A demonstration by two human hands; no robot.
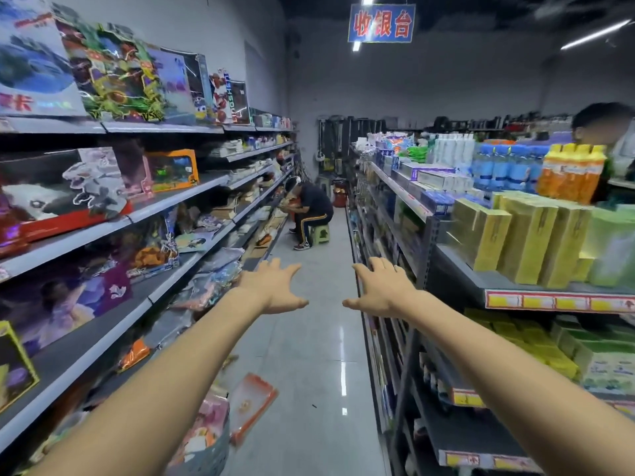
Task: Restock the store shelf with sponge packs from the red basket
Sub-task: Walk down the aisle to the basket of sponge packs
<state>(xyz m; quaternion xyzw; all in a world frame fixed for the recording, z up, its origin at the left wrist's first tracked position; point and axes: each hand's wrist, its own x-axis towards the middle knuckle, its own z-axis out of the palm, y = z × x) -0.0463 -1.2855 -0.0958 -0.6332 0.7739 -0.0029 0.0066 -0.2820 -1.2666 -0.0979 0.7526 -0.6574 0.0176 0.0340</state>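
Toy shelves (178, 197) left, goods shelves (549, 302) right, aisle (309, 355) between, seated person (311, 211) far ahead

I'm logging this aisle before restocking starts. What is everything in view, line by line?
Hanging sign: one, blue with red characters, overhead.
Toy boxes: many, multicoloured, left shelves.
Boxed packs: several, yellow-green, right shelf, near.
Bottles: a row, blue, right shelf top.
Seated person: one, dark top, aisle's far end.
Stool: one, green, under that person.
Flat pack: one, orange, low beside left shelves.
Left hand: one, open, empty, mid-aisle.
Right hand: one, open, empty, mid-aisle.
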